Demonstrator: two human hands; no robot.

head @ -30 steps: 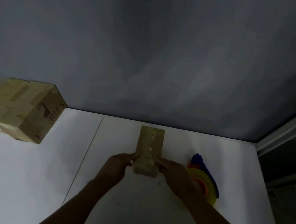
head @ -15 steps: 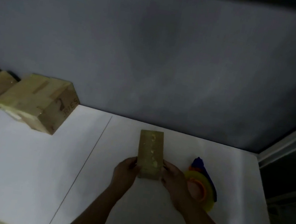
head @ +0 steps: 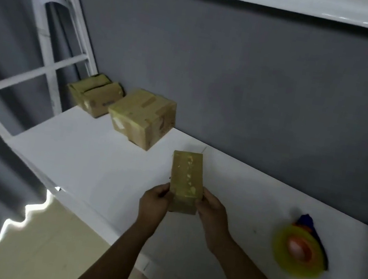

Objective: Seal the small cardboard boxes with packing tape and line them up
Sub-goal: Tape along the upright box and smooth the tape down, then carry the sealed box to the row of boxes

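Two boxes that look taped, the nearer box (head: 141,118) and the far box (head: 93,93), sit by the wall in the upper left. At centre, the left hand (head: 156,203) and right hand (head: 211,212) grip the near end of the narrow box (head: 185,183), probably next in line. It was just beside the tape roll (head: 300,250) half a second ago and is now well apart from it, nearer the row.

No legible print on boxes (head: 141,118)
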